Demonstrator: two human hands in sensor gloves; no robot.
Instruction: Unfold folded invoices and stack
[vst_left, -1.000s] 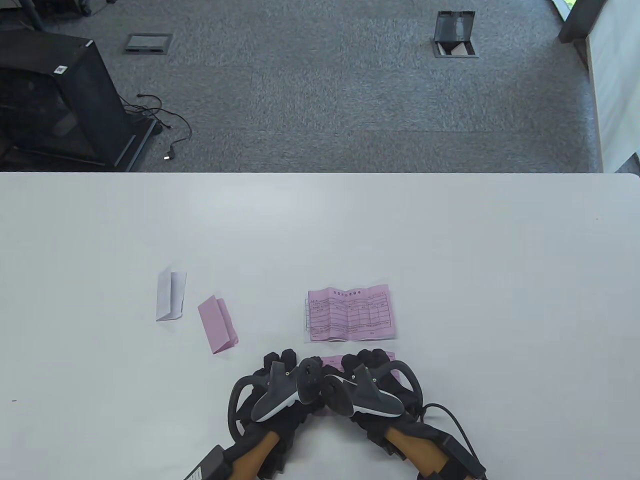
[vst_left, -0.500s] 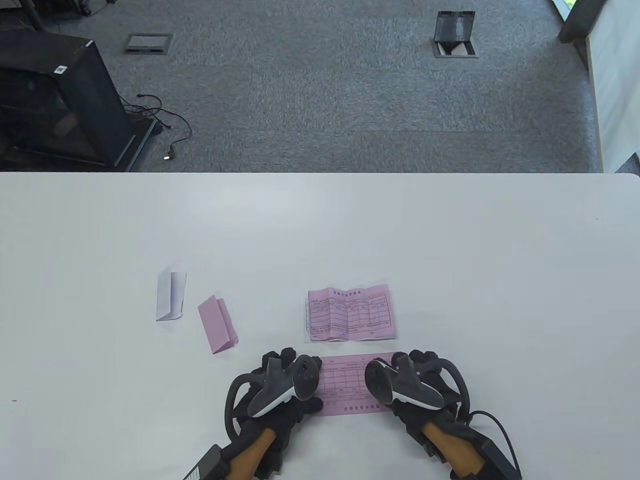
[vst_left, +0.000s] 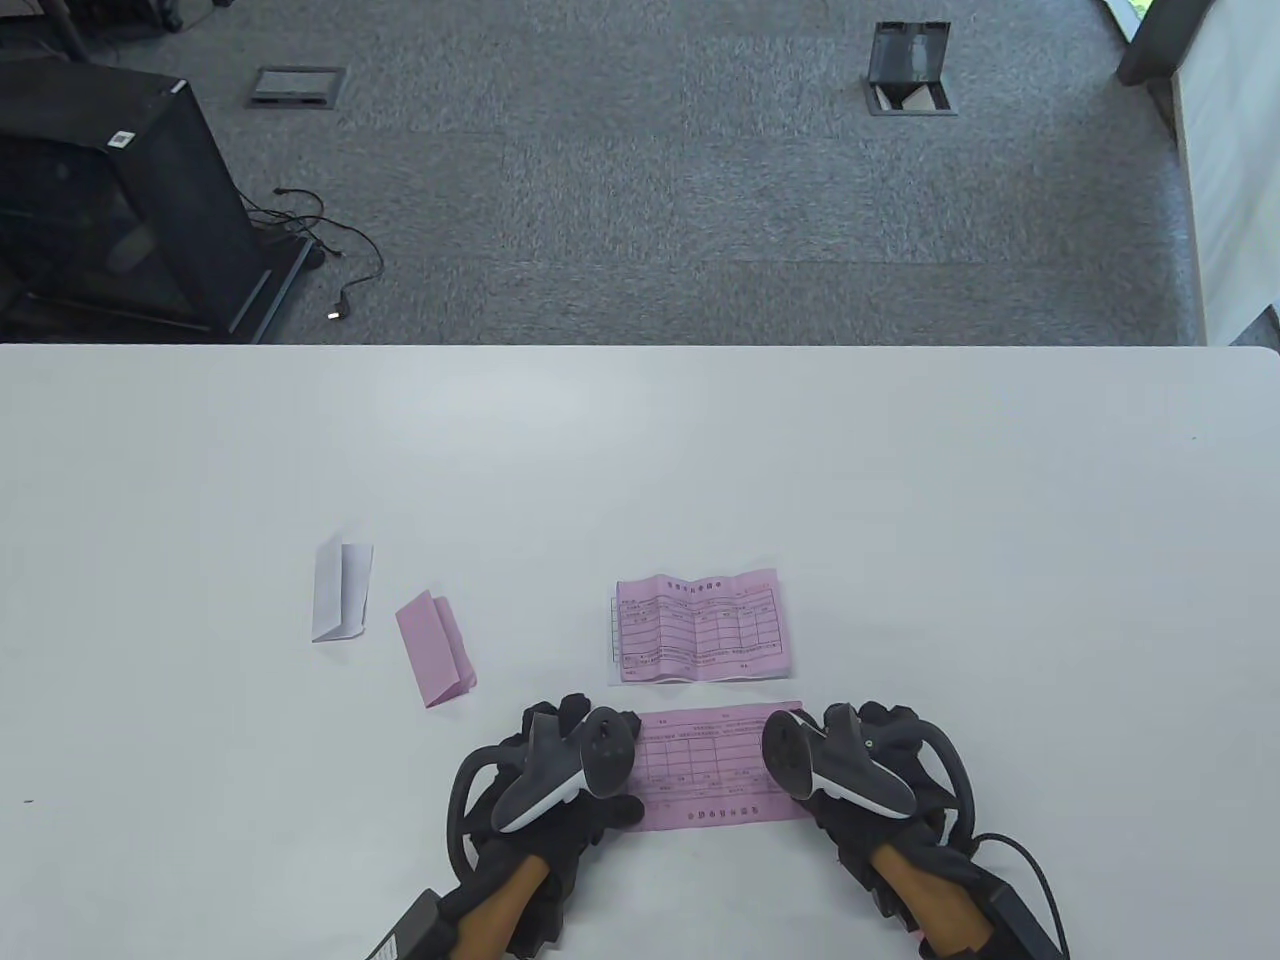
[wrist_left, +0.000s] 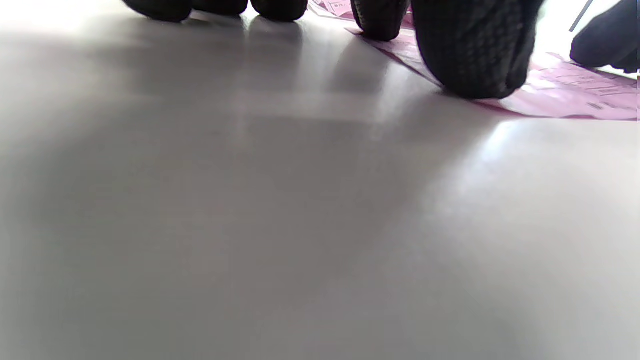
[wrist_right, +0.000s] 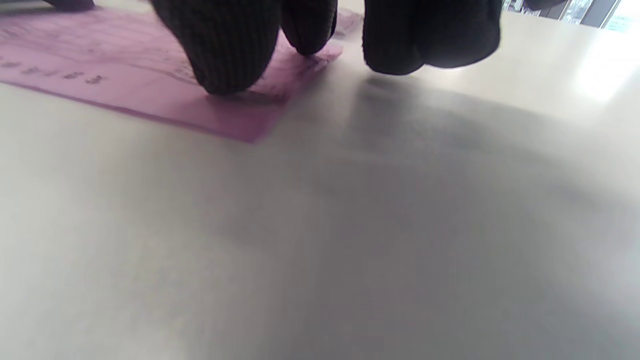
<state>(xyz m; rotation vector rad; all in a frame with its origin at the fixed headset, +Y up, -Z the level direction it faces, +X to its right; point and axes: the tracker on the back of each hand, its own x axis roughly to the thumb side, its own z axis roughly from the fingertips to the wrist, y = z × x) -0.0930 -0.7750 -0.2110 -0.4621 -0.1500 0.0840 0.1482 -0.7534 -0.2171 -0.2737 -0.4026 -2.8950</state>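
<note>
Left hand (vst_left: 560, 790) and right hand (vst_left: 860, 775) press flat fingers on the opened pink invoice (vst_left: 705, 765) at the near desk (vst_left: 900, 480) edge; stack (vst_left: 700, 628) behind (two folded ones (vst_left: 436, 648) remain left).

My left-hand fingertips (wrist_left: 467, 60) press the pink invoice (wrist_left: 565, 95) flat on the table (wrist_left: 300, 225); another gloved fingertip (wrist_left: 607, 42) at right.

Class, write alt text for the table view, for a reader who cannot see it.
Two gloved hands, left hand and right hand, press an unfolded pink invoice flat at its ends on a white table. Just beyond lies a stack of unfolded invoices; to the left sit a folded pink invoice and a folded white invoice.
</note>
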